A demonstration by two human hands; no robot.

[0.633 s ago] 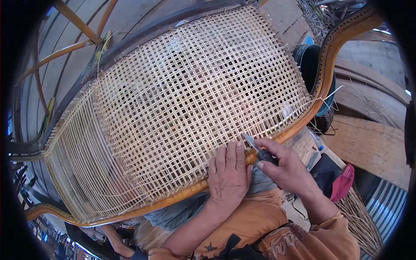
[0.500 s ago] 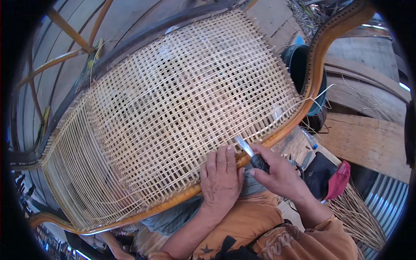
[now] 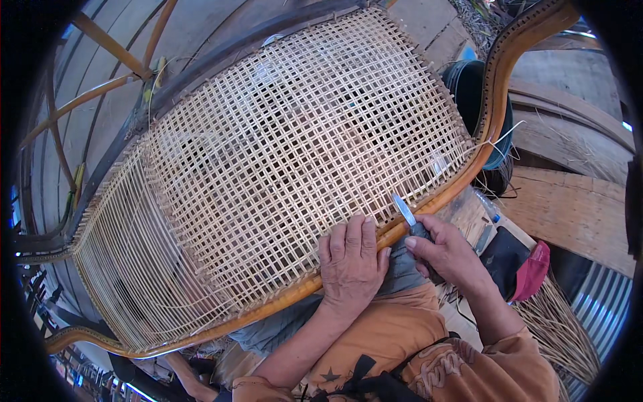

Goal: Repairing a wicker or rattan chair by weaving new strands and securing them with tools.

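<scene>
Pale, open-gridded cane panel within a curved, glossy honey-brown frame

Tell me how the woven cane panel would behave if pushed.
The woven cane panel would probably give slightly, then spring back, as it looks stretched tightly across the curved wooden frame. It seems light for its size, as its weave is full of gaps.

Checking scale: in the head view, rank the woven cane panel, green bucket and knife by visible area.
1. Woven cane panel
2. Green bucket, partly hidden by the curved frame
3. Knife, partly covered by the right hand
</scene>
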